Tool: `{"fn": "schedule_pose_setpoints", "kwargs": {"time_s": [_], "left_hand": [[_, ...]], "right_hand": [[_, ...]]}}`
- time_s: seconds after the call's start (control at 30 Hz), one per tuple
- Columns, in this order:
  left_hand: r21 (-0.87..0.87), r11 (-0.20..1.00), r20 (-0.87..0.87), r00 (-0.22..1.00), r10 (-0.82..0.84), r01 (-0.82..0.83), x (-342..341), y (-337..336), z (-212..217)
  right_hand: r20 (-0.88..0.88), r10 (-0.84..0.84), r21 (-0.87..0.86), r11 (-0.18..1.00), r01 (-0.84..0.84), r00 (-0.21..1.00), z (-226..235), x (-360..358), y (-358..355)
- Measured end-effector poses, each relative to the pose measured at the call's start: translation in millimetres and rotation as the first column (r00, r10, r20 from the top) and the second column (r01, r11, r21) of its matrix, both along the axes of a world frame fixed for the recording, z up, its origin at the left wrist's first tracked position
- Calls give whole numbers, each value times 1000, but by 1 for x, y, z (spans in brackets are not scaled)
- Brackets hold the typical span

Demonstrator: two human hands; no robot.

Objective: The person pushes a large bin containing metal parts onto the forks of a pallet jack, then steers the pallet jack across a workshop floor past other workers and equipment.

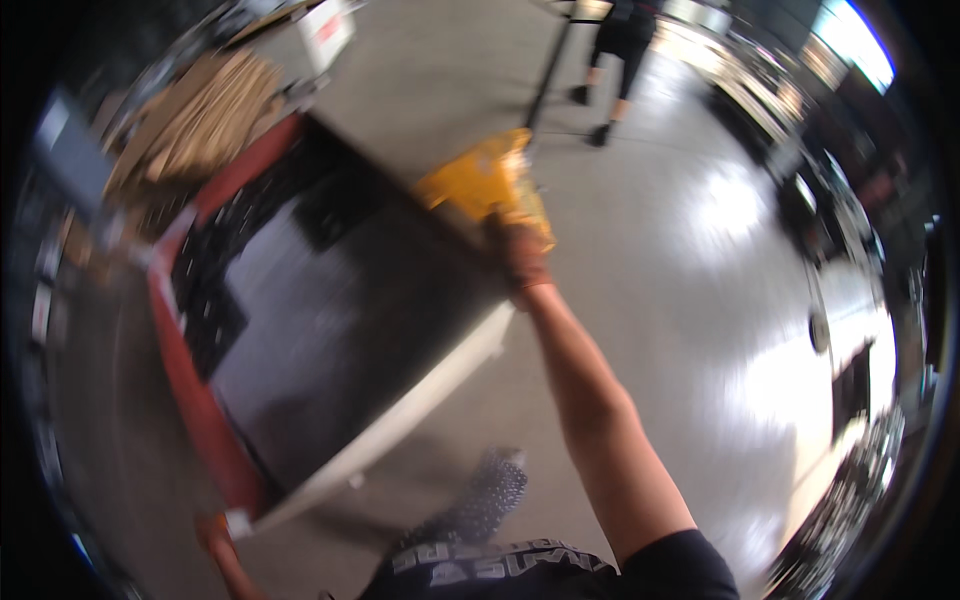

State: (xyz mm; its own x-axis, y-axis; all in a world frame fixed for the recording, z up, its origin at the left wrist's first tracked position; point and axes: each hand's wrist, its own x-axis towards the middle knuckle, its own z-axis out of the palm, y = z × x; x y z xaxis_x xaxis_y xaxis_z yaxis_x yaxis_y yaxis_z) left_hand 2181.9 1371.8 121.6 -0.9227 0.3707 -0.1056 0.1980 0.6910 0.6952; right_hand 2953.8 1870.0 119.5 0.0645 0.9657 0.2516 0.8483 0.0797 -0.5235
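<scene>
A large open bin (330,300) with red and pale walls fills the left and middle of the view, blurred by motion. Its inside is dark, with a grey area and black patches along the far left. At the near left corner, my left hand (212,532) is closed on the rim beside a white corner piece. My right arm reaches forward, and my right hand (522,258), apparently in a brownish glove, is closed at the bin's right corner. Blur hides its separate fingers. Just beyond it is the yellow body of a pallet jack (485,175), against the bin's far side.
Ahead, a person in dark clothes (625,45) stands by the pallet jack's dark handle (552,75). Stacked flat cardboard (210,115) lies at the far left, near a white box (327,35). Equipment lines the right side of the shiny concrete floor (690,260).
</scene>
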Motion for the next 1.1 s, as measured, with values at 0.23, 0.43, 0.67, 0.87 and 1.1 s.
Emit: {"fn": "schedule_pose_setpoints", "kwargs": {"time_s": [0.23,0.43,0.67,0.87,1.1], "left_hand": [[-531,843,-253,965,-67,-81,256,84,101],[-523,840,-346,937,-53,-146,256,55,81],[-669,712,-436,888,-146,-211,300,101,119],[-613,759,-431,898,-88,-220,312,119,121],[-694,700,-379,911,-160,-166,325,150,144]], "right_hand": [[40,-32,-74,997,35,999,125,45,18],[-34,-48,64,997,50,998,103,49,32],[-38,-13,117,993,17,999,128,39,60],[91,2,-55,998,3,996,142,41,97],[141,-23,-3,1000,24,990,146,43,142]]}}
